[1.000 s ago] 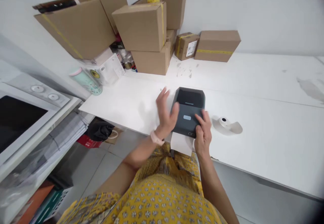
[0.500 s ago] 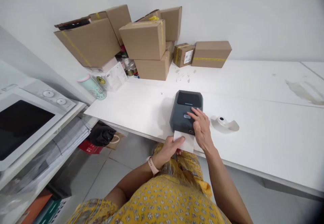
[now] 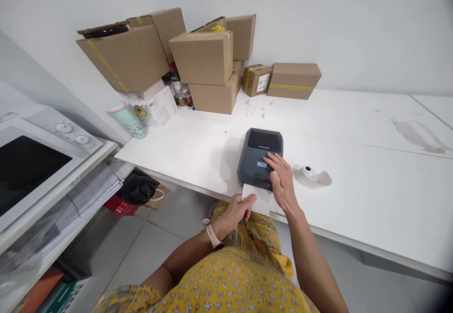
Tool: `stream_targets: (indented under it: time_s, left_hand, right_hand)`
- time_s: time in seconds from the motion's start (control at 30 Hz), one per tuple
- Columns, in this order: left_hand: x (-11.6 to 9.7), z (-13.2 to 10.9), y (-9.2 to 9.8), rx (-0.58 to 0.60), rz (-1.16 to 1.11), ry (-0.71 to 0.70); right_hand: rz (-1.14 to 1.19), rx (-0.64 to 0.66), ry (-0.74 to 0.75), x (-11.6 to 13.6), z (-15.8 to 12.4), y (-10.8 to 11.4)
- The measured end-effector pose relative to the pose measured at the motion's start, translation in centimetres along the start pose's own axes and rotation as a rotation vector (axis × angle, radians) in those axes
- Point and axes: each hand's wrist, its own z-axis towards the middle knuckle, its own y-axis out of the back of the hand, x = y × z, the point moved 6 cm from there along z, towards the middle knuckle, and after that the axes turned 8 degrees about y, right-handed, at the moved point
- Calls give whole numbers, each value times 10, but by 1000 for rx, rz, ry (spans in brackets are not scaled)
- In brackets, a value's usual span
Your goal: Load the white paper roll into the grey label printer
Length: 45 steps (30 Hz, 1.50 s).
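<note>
A dark grey label printer (image 3: 252,166) stands near the front edge of the white table. White paper (image 3: 262,201) comes out of its front and hangs over the table edge. My left hand (image 3: 238,210) pinches the left side of this paper, thumb on top, with the other fingers mostly hidden below. My right hand (image 3: 281,178) rests on the printer's right side, fingers stretched over the top beside a light button (image 3: 262,164); it holds nothing. To the right of it lies a small paper roll (image 3: 308,171) with a loose end curling off.
Cardboard boxes (image 3: 201,58) are stacked at the back left, and more boxes (image 3: 294,81) stand against the wall. A mint tumbler (image 3: 129,120) stands on the table (image 3: 354,195) at the left. Beyond a gap, a white microwave (image 3: 76,131) sits on a shelf.
The view has shifted slightly. Both hands keep nearly the same places, the left on the paper and the right on the printer; the right fingers lie slightly farther from the button.
</note>
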Motion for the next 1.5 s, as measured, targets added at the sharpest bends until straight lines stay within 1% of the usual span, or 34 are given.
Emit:
stream_targets:
  time_s: [0.13,0.2,0.23,0.3,0.37,0.4,0.43,0.47,0.5,0.57,0.63,0.7,0.77,0.83,0.9,1.0,1.07,1.13,1.2,1.23,1.3,1.37,1.43,1.5]
  left_hand:
    - [8,3,3,29,77,37]
    - [5,1,11,-4,93,22]
    - [1,-1,19,-60,92,-16]
    - [-15,-6,39,-239,93,-151]
    - [-39,-12,58,-434,137,-316]
    - [-52,-13,65,-514,176,-395]
    - [-66,-12,69,-573,225,-470]
    - [-81,-9,70,-605,285,-545]
    - [-95,-5,68,-614,343,-618]
    - [-120,9,57,-576,480,-736]
    - [-136,26,40,-512,602,-793]
    - [-144,40,25,-465,685,-807]
    - [-147,50,13,-446,735,-806]
    - [-148,55,5,-451,766,-807]
    - [-150,57,3,-464,782,-812]
    - [-147,55,6,-474,754,-812]
    - [-136,48,12,-473,677,-780]
    - [-113,36,19,-464,563,-706]
    - [-81,20,24,-439,450,-602]
    - [-65,11,27,-447,396,-534]
    - [-33,-2,35,-468,300,-356]
    - [-14,-8,36,-423,266,-211]
    - [-10,-7,35,-347,261,-167]
    - [-14,-1,34,-296,246,-186]
  right_hand:
    - [-5,10,13,-1,-1,1]
    - [-2,1,24,-1,-1,1]
    - [-2,-8,34,-1,-1,1]
    - [-21,-21,62,0,-1,1]
    - [-85,-9,87,4,0,1]
    - [-135,7,93,5,2,2]
    - [-190,29,97,7,4,2]
    - [-241,51,101,9,7,3]
    - [-282,71,107,11,10,4]
    - [-316,94,121,14,16,6]
    - [-299,104,122,13,21,6]
    - [-253,102,92,9,22,6]
    - [-209,89,51,4,22,4]
    - [-194,79,26,1,20,1]
    - [-197,80,26,-1,19,-1]
    - [-158,72,24,-3,12,-3]
    - [-59,26,-10,-6,2,-2]
    - [55,-44,-92,-10,-14,0]
    - [113,-92,-182,-15,-31,1]
    - [115,-99,-209,-16,-39,1]
    - [100,-92,-212,-13,-49,-1]
    - [97,-86,-193,-9,-53,-2]
    - [115,-93,-204,-7,-54,-4]
    - [156,-115,-280,-8,-58,-7]
